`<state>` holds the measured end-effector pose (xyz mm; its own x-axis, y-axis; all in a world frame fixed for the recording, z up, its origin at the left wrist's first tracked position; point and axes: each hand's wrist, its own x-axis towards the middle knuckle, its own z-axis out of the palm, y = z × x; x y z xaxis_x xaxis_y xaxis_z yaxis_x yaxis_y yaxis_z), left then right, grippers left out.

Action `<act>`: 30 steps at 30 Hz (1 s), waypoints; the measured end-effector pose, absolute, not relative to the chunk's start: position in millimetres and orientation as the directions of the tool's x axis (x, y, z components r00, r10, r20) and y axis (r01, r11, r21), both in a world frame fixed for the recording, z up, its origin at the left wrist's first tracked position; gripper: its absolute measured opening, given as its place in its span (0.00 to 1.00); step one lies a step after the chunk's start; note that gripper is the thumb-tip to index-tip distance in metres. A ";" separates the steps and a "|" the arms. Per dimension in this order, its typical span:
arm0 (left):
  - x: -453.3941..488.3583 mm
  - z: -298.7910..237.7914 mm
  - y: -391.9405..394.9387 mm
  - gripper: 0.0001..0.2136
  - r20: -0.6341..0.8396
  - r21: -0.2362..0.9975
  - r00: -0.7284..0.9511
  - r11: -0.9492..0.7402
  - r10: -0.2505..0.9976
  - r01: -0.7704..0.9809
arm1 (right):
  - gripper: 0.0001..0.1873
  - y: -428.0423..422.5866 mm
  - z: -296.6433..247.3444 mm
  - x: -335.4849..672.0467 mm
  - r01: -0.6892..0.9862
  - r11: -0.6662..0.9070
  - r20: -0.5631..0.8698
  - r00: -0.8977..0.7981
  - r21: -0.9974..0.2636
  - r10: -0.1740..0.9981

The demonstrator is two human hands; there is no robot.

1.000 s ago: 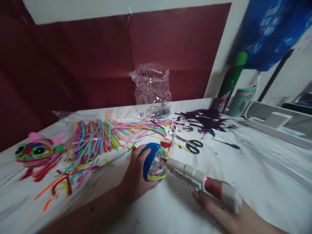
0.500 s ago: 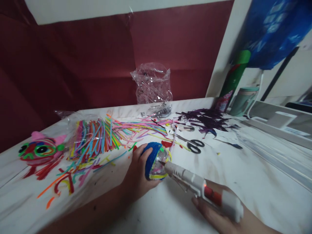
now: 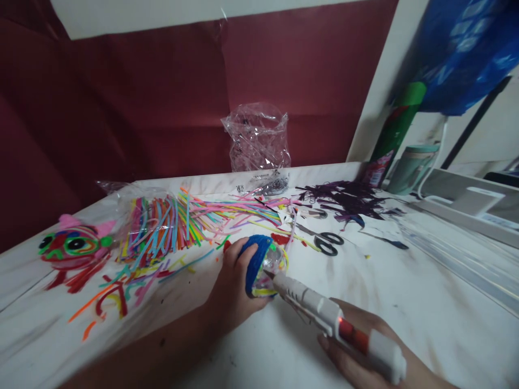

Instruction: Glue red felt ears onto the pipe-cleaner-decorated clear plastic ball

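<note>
My left hand (image 3: 233,286) is wrapped round a clear ball-like craft piece (image 3: 258,261), partly covered in blue fuzzy strands, with yellow and green bits along its bare side. In my right hand (image 3: 357,346) is a white glue gun (image 3: 320,310) with a lit orange-red part. Its dark nozzle points at the clear side of the piece and lies against or very near it; I cannot tell whether they touch. Just beyond the piece are scissors (image 3: 329,243) with black handles and some red scraps (image 3: 279,238).
A decorated pink-and-red animal figure (image 3: 75,246) stands at the left, beside a bag of colourful pipe cleaners (image 3: 156,224). Loose cut pieces (image 3: 111,302) lie in front. Behind are a clear plastic bag (image 3: 259,143) and purple shreds (image 3: 348,197). A green cup (image 3: 413,168) stands at the right.
The whole view has shifted slightly, so the table things appear a little further right. Both hands keep their holds, and the nozzle stays at the clear side of the piece.
</note>
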<state>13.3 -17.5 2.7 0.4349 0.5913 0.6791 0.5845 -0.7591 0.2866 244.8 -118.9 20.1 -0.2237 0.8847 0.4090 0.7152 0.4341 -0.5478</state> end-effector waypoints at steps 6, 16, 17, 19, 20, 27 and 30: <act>13.1 2.9 -18.7 0.42 0.679 0.289 0.428 -0.754 0.596 0.590 | 0.14 -119.8 44.3 228.8 0.662 0.545 0.504 -0.280 -0.515 0.817; 13.9 2.6 -16.6 0.42 0.684 0.286 0.429 -0.758 0.590 0.587 | 0.10 -117.8 42.9 225.5 0.690 0.586 0.547 -0.320 -0.424 0.773; 13.9 2.7 -16.5 0.42 0.687 0.283 0.428 -0.759 0.586 0.586 | 0.10 -117.5 43.0 225.3 0.690 0.587 0.547 -0.321 -0.424 0.773; 13.8 2.7 -16.5 0.42 0.692 0.277 0.427 -0.761 0.582 0.587 | 0.10 -117.5 43.1 225.5 0.694 0.584 0.546 -0.320 -0.421 0.774; 13.7 2.6 -16.5 0.43 0.694 0.275 0.427 -0.761 0.580 0.587 | 0.09 -117.9 43.1 225.9 0.695 0.585 0.545 -0.323 -0.418 0.774; 13.3 2.5 -16.1 0.43 0.680 0.283 0.431 -0.754 0.594 0.593 | 0.10 -120.8 43.6 226.6 0.684 0.563 0.518 -0.307 -0.463 0.798; 13.5 2.8 -16.1 0.43 0.681 0.288 0.425 -0.752 0.596 0.593 | 0.12 -120.1 46.0 226.3 0.670 0.554 0.488 -0.314 -0.494 0.814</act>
